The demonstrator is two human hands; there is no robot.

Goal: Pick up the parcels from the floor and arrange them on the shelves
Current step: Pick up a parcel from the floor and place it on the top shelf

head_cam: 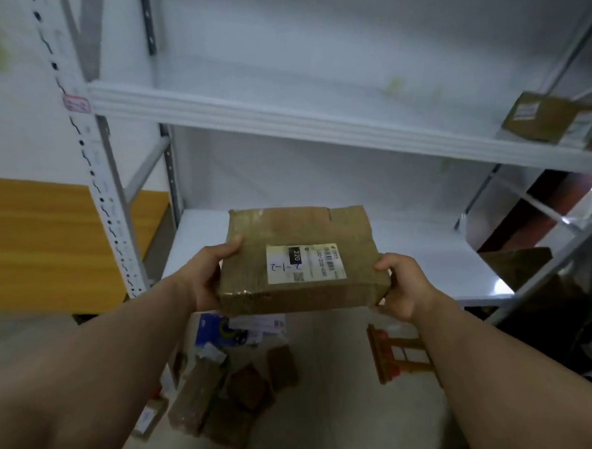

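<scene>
We hold a taped cardboard parcel (300,258) between both hands. Our left hand (208,277) grips its left edge with the thumb on top, and our right hand (399,287) grips its near right corner. It hangs over the front of the lower shelf (426,251), not yet set down. A couple of shelved parcels (536,119) sit on the upper shelf (282,118). A heap of parcels (221,393) waits on the floor (332,411), so most of the work looks undone.

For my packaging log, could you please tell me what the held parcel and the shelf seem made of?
The parcel looks like brown cardboard, glossy where clear tape seems to wrap it, with a white paper label. The shelf is probably white-painted metal: smooth ribbed front edge, perforated upright.
</scene>
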